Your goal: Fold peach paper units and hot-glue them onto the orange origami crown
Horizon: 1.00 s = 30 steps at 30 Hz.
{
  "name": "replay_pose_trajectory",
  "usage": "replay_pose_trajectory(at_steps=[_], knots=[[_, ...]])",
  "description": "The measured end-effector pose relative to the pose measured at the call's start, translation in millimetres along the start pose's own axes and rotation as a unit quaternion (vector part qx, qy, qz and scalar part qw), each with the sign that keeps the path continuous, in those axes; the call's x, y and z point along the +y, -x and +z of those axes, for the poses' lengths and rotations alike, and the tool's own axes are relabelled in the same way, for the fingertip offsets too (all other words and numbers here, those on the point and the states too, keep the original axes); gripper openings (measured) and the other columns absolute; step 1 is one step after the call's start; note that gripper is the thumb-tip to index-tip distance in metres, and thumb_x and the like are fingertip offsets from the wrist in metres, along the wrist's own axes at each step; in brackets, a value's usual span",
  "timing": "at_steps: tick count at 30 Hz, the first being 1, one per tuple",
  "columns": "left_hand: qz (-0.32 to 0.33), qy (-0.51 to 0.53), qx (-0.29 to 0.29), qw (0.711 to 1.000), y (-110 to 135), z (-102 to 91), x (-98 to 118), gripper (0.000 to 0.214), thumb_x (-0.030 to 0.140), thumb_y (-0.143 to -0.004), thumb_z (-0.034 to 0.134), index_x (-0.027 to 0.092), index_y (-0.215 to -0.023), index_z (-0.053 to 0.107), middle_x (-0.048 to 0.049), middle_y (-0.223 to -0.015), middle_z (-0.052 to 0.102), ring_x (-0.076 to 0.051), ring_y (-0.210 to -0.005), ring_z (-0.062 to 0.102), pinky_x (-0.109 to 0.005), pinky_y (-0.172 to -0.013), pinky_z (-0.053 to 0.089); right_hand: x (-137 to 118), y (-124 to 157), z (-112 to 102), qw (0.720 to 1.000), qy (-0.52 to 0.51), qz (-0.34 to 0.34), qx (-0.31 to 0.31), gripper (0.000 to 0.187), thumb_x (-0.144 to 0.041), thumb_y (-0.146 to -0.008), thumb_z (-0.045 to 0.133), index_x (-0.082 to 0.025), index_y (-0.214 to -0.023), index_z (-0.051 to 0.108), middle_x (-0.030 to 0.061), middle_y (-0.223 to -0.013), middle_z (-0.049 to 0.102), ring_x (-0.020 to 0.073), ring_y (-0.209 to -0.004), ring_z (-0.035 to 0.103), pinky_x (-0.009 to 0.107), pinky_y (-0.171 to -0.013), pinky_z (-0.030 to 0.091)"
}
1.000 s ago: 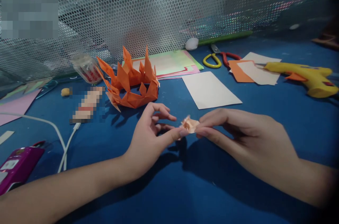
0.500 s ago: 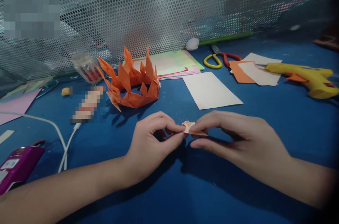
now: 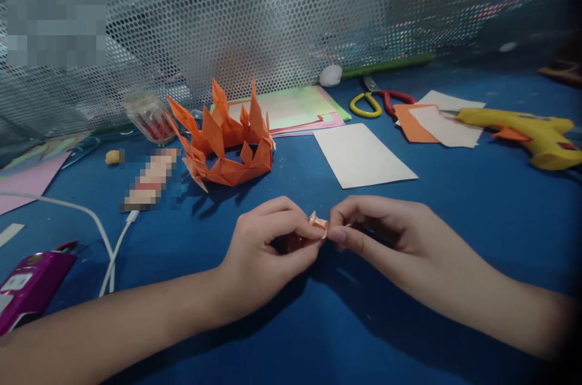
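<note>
My left hand (image 3: 268, 245) and my right hand (image 3: 386, 233) meet just above the blue table (image 3: 318, 324), both pinching a small folded piece of pale orange paper (image 3: 318, 222). Only a corner of the paper shows between the fingertips. Each hand has its fingers curled shut around the piece. An orange folded-paper crown (image 3: 225, 139) with tall points stands on the table behind my left hand.
A white sheet (image 3: 364, 154) lies behind my hands. Scissors (image 3: 379, 103), cut orange and white paper (image 3: 431, 124) and a yellow glue gun (image 3: 531, 133) lie at the right. Coloured sheets (image 3: 295, 109), a small jar (image 3: 148, 118), a white cable (image 3: 107, 239) and a purple object (image 3: 27, 288) lie left. Perforated metal mesh (image 3: 273, 9) stands behind.
My left fingers, spread a second ago, have closed onto the paper. Both hands have drawn closer together, and the paper looks smaller and more tightly folded.
</note>
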<state>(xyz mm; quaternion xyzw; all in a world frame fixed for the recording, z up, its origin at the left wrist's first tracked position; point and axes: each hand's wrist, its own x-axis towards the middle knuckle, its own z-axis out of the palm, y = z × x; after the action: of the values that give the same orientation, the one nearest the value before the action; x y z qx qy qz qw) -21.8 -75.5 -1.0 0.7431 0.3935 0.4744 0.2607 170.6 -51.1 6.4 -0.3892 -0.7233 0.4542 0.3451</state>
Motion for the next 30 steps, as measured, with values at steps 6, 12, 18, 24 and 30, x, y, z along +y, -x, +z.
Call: replay_pose_trajectory(at_steps=[6, 12, 18, 24, 30], knots=[[0.005, -0.017, -0.018, 1.000, 0.1, -0.5, -0.6, 0.015, 0.004, -0.080, 0.070, 0.017, -0.072, 0.073, -0.0004, -0.070, 0.065, -0.009, -0.059, 0.060, -0.017, -0.055, 0.050, 7.3, 2.0, 0.2, 1.000, -0.025, 0.005, -0.005, 0.021, -0.042, -0.091, 0.065, -0.022, -0.084, 0.067, -0.0001, -0.070, 0.069, 0.0132, -0.061, 0.064, 0.021, -0.053, 0.050], [-0.006, -0.002, -0.019, 1.000, -1.2, 0.3, 1.0, 0.009, 0.011, -0.080, 0.078, 0.017, -0.073, 0.075, -0.0006, -0.070, 0.067, -0.009, -0.056, 0.058, -0.018, -0.054, 0.049, 11.3, -0.3, -0.4, 0.994, -0.105, 0.038, -0.014, 0.018, -0.037, -0.085, 0.073, -0.021, -0.076, 0.070, -0.0001, -0.070, 0.074, 0.0121, -0.065, 0.069, 0.018, -0.061, 0.055], [-0.040, -0.008, 0.003, 0.999, -1.2, -0.1, 1.5, 0.012, 0.011, -0.082, 0.074, 0.016, -0.071, 0.075, 0.0004, -0.067, 0.065, -0.007, -0.052, 0.052, -0.017, -0.050, 0.045, 12.2, -4.3, -4.4, 0.996, -0.081, 0.036, -0.015, 0.022, -0.044, -0.085, 0.075, -0.022, -0.086, 0.076, 0.0040, -0.080, 0.079, 0.0169, -0.070, 0.074, 0.024, -0.065, 0.060], [-0.051, 0.001, -0.005, 0.999, -2.0, -0.6, 2.3, 0.013, 0.012, -0.083, 0.074, 0.017, -0.071, 0.073, 0.0001, -0.070, 0.067, -0.008, -0.055, 0.051, -0.018, -0.051, 0.044, 8.8, -3.7, -8.4, 0.997, 0.055, -0.049, -0.002, 0.029, -0.047, -0.091, 0.065, -0.023, -0.077, 0.074, 0.0013, -0.066, 0.074, 0.0151, -0.059, 0.069, 0.023, -0.058, 0.056], [-0.045, -0.011, -0.016, 0.999, -1.1, 0.0, 0.5, 0.010, 0.017, -0.087, 0.073, 0.018, -0.077, 0.074, -0.0011, -0.074, 0.068, -0.010, -0.056, 0.052, -0.020, -0.052, 0.044, 10.7, -2.9, -7.3, 0.997, 0.066, -0.039, -0.004, 0.028, -0.042, -0.093, 0.060, -0.022, -0.079, 0.072, 0.0028, -0.068, 0.074, 0.0157, -0.060, 0.069, 0.023, -0.056, 0.054]])
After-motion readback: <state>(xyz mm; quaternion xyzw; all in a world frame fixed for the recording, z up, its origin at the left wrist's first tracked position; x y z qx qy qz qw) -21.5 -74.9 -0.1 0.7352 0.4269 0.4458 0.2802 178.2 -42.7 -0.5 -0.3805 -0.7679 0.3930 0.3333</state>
